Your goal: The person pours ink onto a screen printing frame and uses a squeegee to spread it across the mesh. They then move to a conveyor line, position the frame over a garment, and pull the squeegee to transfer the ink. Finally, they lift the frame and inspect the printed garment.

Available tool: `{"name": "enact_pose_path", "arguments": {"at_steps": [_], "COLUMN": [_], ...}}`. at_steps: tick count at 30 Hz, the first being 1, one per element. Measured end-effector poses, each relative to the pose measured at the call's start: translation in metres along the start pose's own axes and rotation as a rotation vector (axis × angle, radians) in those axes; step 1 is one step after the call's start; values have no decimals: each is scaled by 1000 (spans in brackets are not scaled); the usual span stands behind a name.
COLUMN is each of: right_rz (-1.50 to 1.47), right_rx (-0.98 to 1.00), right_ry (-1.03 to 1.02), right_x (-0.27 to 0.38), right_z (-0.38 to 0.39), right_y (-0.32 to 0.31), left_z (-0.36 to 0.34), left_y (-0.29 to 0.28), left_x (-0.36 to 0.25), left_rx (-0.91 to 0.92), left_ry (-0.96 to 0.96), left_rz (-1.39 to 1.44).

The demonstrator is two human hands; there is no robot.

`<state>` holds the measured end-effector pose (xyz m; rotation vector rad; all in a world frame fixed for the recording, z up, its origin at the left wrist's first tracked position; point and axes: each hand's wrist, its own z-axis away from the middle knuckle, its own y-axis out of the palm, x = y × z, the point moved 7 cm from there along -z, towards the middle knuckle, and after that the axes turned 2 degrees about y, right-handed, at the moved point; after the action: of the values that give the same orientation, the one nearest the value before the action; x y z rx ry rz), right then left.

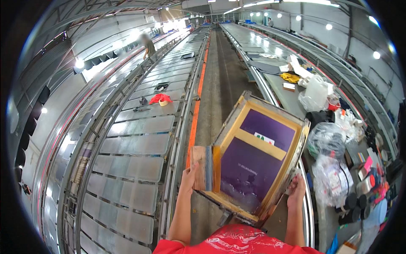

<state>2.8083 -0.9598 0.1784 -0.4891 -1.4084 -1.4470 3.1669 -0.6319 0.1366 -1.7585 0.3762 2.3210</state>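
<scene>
A screen-printing frame [237,135] with a purple mesh, a tape band and a small white patch is tilted before my red-shirted torso. A squeegee [199,168] with a wooden handle and amber blade lies against its left side. My left hand [190,175] is closed on the squeegee's wooden handle; whether it also touches the frame is hidden. My right hand [296,186] grips the frame's right edge near its lower corner, fingers curled.
Long printing tables [131,139] run either side of the aisle, the left holding a red cloth [158,98]. The right table bears plastic bags [325,142], black rolls [349,204] and yellow cloth [289,77]. A person [148,48] stands far left along the rows.
</scene>
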Motion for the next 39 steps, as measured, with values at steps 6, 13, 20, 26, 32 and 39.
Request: {"name": "enact_pose_path", "arguments": {"at_steps": [6, 13, 20, 26, 32, 39], "right_rz": [67, 136, 91, 8, -8, -15], "right_rx": [118, 257, 223, 91, 36, 112], "right_ry": [54, 93, 69, 71, 32, 43], "right_x": [-25, -77, -87, -108, -131, -135], "right_z": [-137, -291, -438, -534, -662, -843], "right_y": [131, 275, 419, 461, 531, 677], "left_z": [-105, -243, -464, -635, -805, -967], "left_y": [4, 15, 82, 130, 206, 263], "left_x": [-32, -62, -165, -192, -220, -300], "left_rx": [-50, -190, -102, 32, 107, -100], "left_ry": [-70, -45, 25, -82, -62, 81], "left_rz": [253, 346, 284, 194, 218, 141]}}
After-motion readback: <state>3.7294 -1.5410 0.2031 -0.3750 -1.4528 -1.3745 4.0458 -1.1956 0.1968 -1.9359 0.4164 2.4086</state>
